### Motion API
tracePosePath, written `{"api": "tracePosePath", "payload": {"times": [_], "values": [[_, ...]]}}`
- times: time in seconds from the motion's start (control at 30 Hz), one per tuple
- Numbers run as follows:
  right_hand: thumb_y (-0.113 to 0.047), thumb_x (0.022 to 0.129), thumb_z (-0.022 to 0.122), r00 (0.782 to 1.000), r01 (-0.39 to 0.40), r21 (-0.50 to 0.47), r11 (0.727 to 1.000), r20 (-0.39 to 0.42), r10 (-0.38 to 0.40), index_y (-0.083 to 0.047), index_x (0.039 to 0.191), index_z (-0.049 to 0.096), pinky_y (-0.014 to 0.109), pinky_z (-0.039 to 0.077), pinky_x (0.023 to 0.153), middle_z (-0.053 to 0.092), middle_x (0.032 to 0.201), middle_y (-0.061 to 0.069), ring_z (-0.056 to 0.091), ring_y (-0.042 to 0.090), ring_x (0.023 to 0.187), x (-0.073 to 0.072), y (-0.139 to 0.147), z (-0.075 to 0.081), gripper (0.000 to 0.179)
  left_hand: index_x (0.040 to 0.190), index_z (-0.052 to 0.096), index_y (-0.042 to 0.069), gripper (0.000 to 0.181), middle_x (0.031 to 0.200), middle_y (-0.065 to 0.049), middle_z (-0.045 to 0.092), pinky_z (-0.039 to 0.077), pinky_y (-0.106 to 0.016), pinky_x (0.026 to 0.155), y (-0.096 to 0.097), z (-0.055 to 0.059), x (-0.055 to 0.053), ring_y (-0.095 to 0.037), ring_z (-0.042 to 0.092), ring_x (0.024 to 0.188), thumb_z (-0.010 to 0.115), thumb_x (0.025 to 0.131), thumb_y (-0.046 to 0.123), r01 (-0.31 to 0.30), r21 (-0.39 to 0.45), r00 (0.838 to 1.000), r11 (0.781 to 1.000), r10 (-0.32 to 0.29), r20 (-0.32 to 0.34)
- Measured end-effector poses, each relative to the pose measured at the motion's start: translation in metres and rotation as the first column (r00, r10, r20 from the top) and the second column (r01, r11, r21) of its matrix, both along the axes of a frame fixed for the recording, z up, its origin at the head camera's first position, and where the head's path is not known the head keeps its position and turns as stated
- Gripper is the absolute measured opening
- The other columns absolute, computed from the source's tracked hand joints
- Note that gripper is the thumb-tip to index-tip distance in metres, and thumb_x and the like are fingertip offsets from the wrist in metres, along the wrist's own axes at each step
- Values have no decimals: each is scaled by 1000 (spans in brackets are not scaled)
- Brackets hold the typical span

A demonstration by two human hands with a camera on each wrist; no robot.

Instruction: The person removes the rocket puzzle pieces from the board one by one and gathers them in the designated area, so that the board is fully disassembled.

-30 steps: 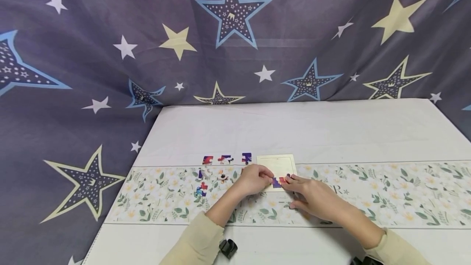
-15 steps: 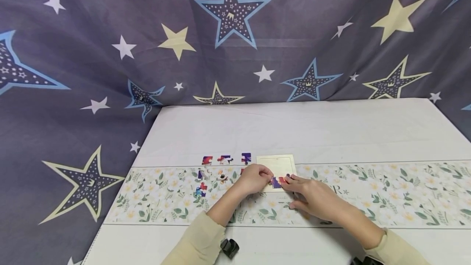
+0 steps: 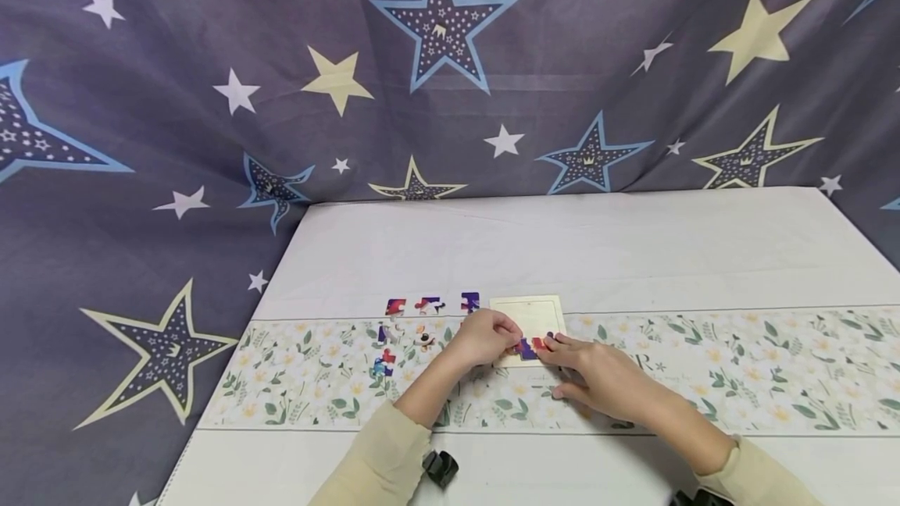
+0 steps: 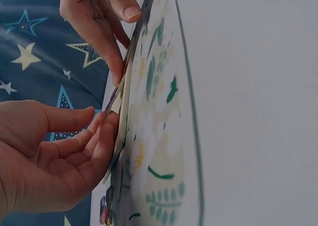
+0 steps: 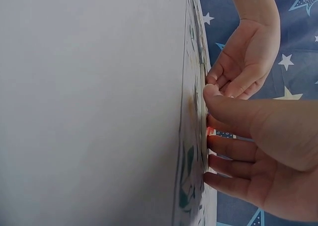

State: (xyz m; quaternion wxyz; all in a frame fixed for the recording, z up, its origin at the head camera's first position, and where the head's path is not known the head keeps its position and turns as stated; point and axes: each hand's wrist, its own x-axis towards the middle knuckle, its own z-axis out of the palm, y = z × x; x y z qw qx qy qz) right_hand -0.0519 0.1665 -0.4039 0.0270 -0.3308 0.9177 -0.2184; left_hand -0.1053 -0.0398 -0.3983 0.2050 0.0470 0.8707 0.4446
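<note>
A cream square puzzle board (image 3: pixel 529 309) with a raised frame lies on the floral strip of the cloth. Along its near edge are joined jigsaw pieces, a purple one (image 3: pixel 527 349) and a red one (image 3: pixel 539 343). My left hand (image 3: pixel 483 338) pinches a small jigsaw piece at the board's near left corner; its fingertips cover most of it. From the other side my right hand (image 3: pixel 603 377) rests its fairly straight fingers on the red piece and the board's right edge. In the left wrist view both hands meet at the thin board (image 4: pixel 125 94).
Left of the board lie several loose jigsaw pieces, among them a red one (image 3: pixel 396 307), a purple one (image 3: pixel 470 301) and a blue-and-red one (image 3: pixel 384 363). The white table (image 3: pixel 598 248) reaches back to a dark star-printed curtain (image 3: pixel 450 131).
My left fingertips shift slightly at the board's corner, and the purple piece beside them turns a little. The right hand stays in place.
</note>
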Motion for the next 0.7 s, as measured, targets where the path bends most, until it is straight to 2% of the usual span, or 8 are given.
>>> {"api": "tracePosePath", "payload": {"times": [0.4,0.7], "values": [[-25,79,76,1000,1,1,1000,9,-1,-6,126,63,45,53,90,59,132,18,57,36,123,0,0,-1,51,85,70,7,5,68,3,60,40,-19,51,2,-6,1,-8,50,55,66,87,10,3,-13,1000,1000,-3,-22],[-26,79,76,1000,3,-3,1000,-12,-3,-6,125,64,46,51,93,59,132,18,57,36,123,0,0,-1,52,84,72,5,4,64,3,59,39,-18,48,2,-4,2,-6,49,52,68,85,7,18,1,999,1000,-18,-29]]}}
